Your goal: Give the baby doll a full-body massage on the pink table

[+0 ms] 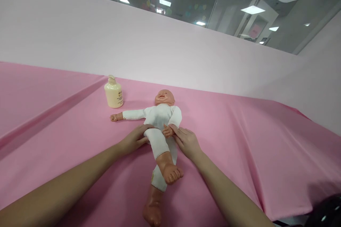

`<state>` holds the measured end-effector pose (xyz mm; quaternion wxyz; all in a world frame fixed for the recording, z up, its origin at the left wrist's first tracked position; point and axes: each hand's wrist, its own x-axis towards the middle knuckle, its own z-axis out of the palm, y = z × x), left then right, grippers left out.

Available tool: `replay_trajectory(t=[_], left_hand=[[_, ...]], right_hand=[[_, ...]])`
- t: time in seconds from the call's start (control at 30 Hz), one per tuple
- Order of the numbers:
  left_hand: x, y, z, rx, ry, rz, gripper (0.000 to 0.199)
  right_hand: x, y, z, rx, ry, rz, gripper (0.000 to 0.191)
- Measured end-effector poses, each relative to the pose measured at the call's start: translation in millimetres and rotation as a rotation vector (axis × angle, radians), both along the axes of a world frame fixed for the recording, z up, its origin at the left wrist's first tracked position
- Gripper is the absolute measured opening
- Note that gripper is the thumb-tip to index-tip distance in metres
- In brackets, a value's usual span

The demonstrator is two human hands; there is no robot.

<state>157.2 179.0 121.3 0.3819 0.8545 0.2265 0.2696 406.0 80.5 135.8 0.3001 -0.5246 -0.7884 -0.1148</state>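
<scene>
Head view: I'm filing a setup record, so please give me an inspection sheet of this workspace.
Surface: pink cloth, creased and folded in places.
Job's things: doll in white, lying on its back, legs crossed.
Clutter: pale yellow pump bottle, upright beyond the doll's outstretched arm; dark object at lower right, unidentifiable.
Hands: left hand at the doll's hip; right hand at its opposite side, beside its bent arm's hand; firmness of grip unclear.
Cables: nothing seen.
Surroundings: white wall; glass above, showing bright lights.

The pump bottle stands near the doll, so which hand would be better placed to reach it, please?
Left, probably: the left hand is nearer the pump bottle; the right hand is across the doll, farther away.
</scene>
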Motion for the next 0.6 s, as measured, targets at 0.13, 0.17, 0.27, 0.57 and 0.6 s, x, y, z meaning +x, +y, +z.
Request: replay_trajectory(t=[0.13,0.17,0.27,0.57,0.6], left_hand=[[-2,3,-4.6,0.011,0.022,0.027,0.041],[-2,3,-5.9,0.011,0.022,0.029,0.041],[-2,4,-7.1,0.006,0.014,0.028,0.041],[0,0,0.2,-0.080,-0.055,-0.007,0.037],[0,0,0.1,-0.105,-0.068,-0.019,0.035]], right_hand=[[2,-2,3.4,-0.049,0.147,0.011,0.036],[3,-3,4.6,-0.059,0.190,0.003,0.036],[5,-5,8.0,-0.099,0.343,-0.022,0.036],[2,-6,18.4,-0.181,0.770,0.009,0.039],[1,-7,20.3,-0.187,0.796,0.008,0.038]])
